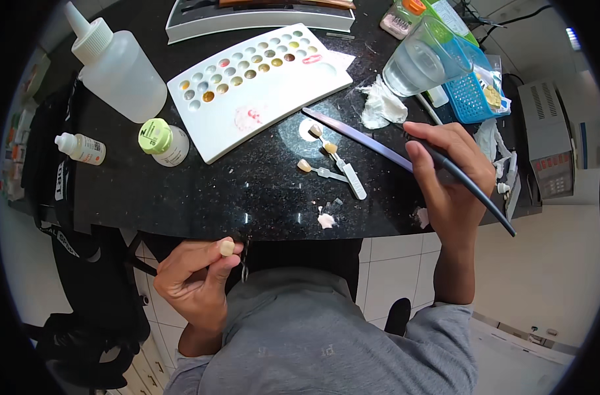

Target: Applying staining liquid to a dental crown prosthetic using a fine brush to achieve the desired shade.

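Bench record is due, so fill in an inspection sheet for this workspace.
Surface: glossy black speckled tabletop, pale pinkish scraps near its front edge.
Work items: small cream tooth-shaped piece; slim dark tapered tool; white rectangular palette with coloured wells.
Clutter: crumpled white tissue beside clear glass holding liquid.
Hands: left hand pinches the piece; right hand holds the tool.
Cables: thin black cable, upper right.
Surroundings: pale tiled floor; grey boxy machine at right.
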The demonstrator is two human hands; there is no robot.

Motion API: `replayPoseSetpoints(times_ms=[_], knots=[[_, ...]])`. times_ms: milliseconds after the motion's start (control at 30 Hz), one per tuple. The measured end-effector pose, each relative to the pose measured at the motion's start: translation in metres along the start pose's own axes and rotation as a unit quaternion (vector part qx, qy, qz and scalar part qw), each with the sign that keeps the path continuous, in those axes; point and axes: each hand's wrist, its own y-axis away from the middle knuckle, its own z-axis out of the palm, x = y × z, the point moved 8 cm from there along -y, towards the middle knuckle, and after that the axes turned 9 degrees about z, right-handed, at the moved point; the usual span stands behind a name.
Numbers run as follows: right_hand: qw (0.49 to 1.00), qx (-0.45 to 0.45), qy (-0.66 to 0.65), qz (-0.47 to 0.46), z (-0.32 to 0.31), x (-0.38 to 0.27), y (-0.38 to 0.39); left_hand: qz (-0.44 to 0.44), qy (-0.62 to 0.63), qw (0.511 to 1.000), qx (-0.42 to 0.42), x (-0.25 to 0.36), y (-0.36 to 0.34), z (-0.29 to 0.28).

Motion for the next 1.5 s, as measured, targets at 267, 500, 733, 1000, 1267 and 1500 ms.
replayPoseSetpoints(times_ms=[267,500,733,1000,1267,1500], knots=[[0.976,0.007,-0.217,0.033,-0.018,-0.011,-0.001,-0.002,0.002,1.000,0.020,0.002,-0.005,-0.013],[0.969,-0.157,-0.190,-0.013,0.050,-0.033,-0.055,-0.036,0.010,0.999,-0.024,0.000,-0.004,-0.014],[0.985,-0.142,-0.044,-0.086,0.071,-0.047,-0.077,-0.029,-0.024,0.995,-0.094,-0.001,-0.009,-0.013],[0.983,-0.132,0.045,-0.117,0.082,-0.050,-0.070,-0.026,-0.071,0.995,-0.063,-0.003,-0.001,-0.020],[0.983,-0.082,0.051,-0.153,0.083,-0.056,-0.072,0.027,-0.025,0.994,-0.106,0.005,-0.015,-0.012],[0.986,-0.118,0.068,-0.093,0.086,-0.052,-0.074,-0.009,-0.041,0.997,-0.057,-0.008,0.004,-0.021]])
